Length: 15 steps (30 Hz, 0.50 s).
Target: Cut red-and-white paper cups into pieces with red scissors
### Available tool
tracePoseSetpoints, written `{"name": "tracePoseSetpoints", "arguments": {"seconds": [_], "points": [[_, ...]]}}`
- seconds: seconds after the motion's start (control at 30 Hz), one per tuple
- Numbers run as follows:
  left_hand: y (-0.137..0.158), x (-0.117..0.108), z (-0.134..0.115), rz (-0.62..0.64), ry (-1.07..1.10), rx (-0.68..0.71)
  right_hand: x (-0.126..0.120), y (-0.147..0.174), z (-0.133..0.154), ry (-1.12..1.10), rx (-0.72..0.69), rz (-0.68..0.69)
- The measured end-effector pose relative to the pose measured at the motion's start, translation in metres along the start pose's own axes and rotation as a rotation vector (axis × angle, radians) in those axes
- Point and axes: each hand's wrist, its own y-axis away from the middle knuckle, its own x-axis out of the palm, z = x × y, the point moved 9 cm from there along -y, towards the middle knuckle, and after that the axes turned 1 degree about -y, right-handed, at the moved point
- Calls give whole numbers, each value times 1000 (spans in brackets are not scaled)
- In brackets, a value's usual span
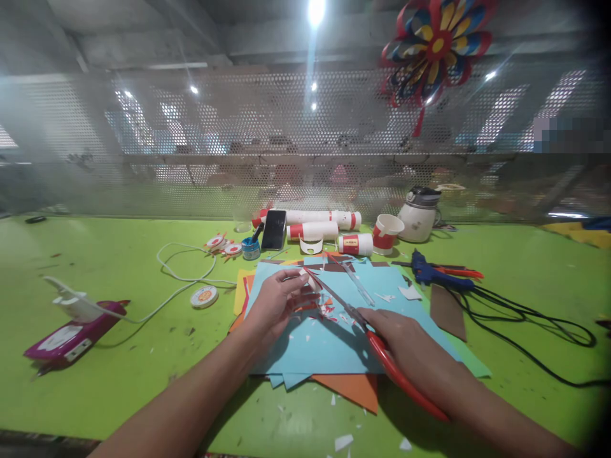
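Observation:
My right hand [398,337] is closed around the red handles of a pair of scissors [356,313], whose long blades reach up and left. The blade tips are at a small white piece, perhaps paper or cup card [311,280], pinched in the fingers of my left hand [279,299]. My fingers partly cover that piece, so its full shape is hidden. Both hands are over a stack of coloured paper, with a light blue sheet [305,353] on top. Small white and red scraps [329,310] lie on the sheet below the blades.
Behind the paper stand a phone [273,230], a blue jar [251,249], paper cups [387,233] and a kettle [419,215]. At right lies a blue glue gun [434,273] with a looping black cord. A purple power strip [76,337] with a white cable lies left, near a tape roll [204,296].

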Motion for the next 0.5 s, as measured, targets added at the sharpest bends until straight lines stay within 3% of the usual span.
{"name": "tracePoseSetpoints", "arguments": {"seconds": [0.5], "points": [[-1, 1, -2, 20, 23, 18, -1, -1, -2, -31, 18, -12]]}}
